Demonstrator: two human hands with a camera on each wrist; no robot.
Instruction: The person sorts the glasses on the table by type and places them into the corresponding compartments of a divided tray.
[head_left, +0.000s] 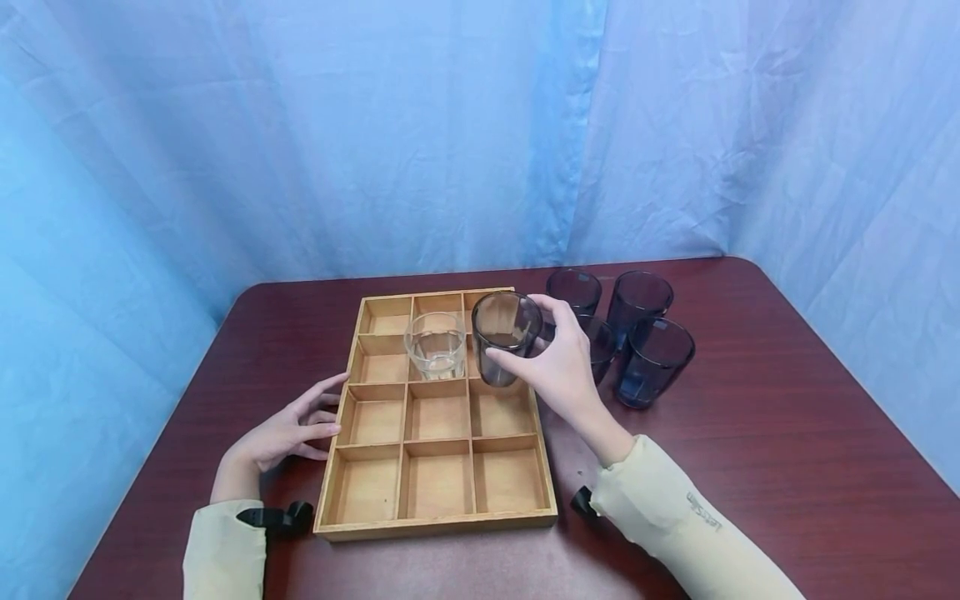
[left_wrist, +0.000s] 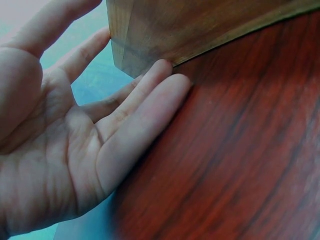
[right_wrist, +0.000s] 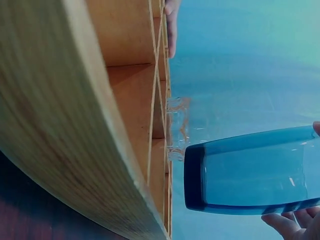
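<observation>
Pale blue curtains [head_left: 412, 142] hang behind a dark red table [head_left: 765, 467], and on it, in the head view, lies a wooden tray [head_left: 438, 527] with compartments. Above the right column of the tray, toward its far end, the right hand [head_left: 562, 358] holds a smoky glass [head_left: 507, 329], with thumb and fingers around its side. One clear glass [head_left: 437, 346] stands upright in the tray's middle column, and four dark glasses [head_left: 656, 362] stand just right of the tray. At the tray's left side is the left hand [head_left: 285, 429], its fingers spread and apart from each other, gripping nothing. From the left wrist, these fingers reach to the tray's outer wall; whether they press it, I cannot tell. From the right wrist, the smoky glass is seen raised over the tray, its thick base free. I judge it stiff, rather heavy at the base, smooth enough to slip and easily chipped, so a hold around the upper wall seems suitable, with no hard squeeze.
</observation>
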